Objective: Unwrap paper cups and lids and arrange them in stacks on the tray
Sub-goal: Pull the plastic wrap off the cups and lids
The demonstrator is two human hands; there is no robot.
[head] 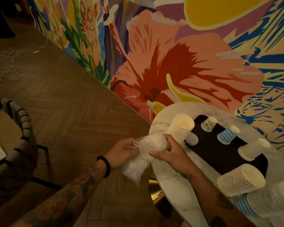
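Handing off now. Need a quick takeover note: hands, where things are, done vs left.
Left hand: grips one end of the clear plastic wrap.
Right hand: grips the other end. The wrap is held just off the marble table; I cannot tell what is inside.
Done: on the dark tray stand a patterned stack, a blue-striped stack and a white stack.
Unclear: the tall cream stack and the near cream stack stand at the tray's ends, maybe not on it.
Left: deal with this wrap. The corner stacks look unopened.
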